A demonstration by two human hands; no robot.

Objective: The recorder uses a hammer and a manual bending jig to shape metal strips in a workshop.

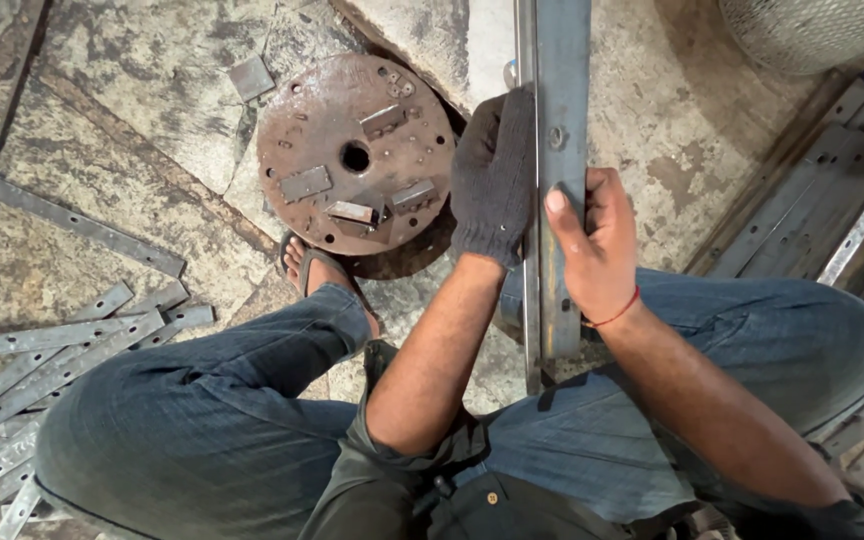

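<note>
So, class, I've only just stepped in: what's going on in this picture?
A seated person grips a long grey metal bar with both hands: the gloved left hand on its left edge, the bare right hand on its right. A rusty round plate lies on the floor beside a sandalled foot, and flat metal strips are piled further left.

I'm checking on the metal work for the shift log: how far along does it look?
Looks done: a pile of flat strips lies on the floor by the left knee. In hand: the gloved left hand and bare right hand grip a long steel bar between the knees. Left: more bars lie stacked on the right; whether they await work, I cannot tell.
</note>
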